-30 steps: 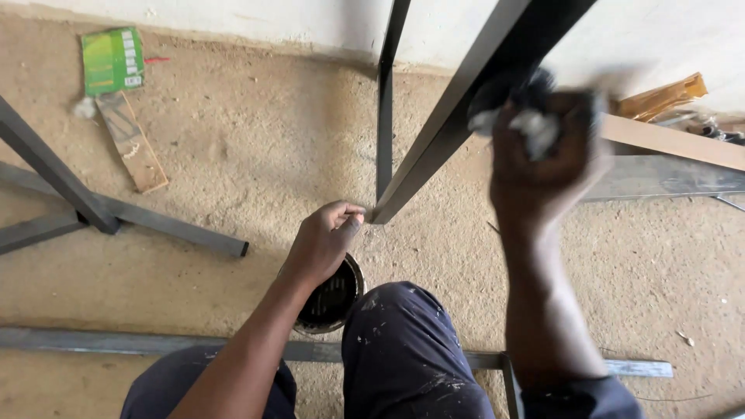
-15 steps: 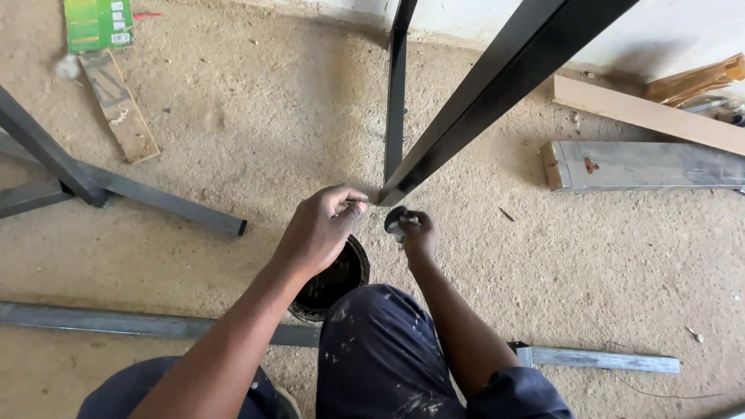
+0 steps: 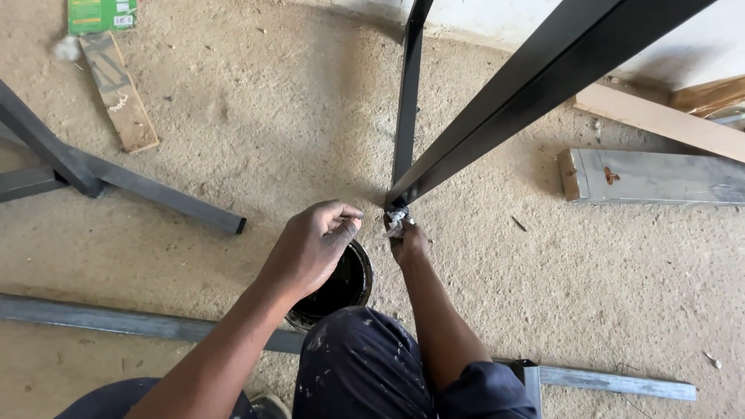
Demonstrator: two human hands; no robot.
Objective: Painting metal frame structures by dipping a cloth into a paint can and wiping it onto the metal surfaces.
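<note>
- Two bare hands meet at the centre of the frame, where a black square steel tube slants down from the upper right to the sandy floor.
- The right hand is clamped on a whitish, paint-stained rag, pressed against the tube's lowest end, apparently to work the coating into the foot of the bar.
- The left hand hovers loosely curled over a small round tin of black paint, fingers drawn together but holding nothing visible; the tin sits just below the joint, near the rag.
- The tube looks glossy and evenly black; a second black upright rises beside it.
- Grey unpainted tubes lie at left, a long grey bar crosses the bottom, wooden planks rest at right, and a green carton lies upper left.
</note>
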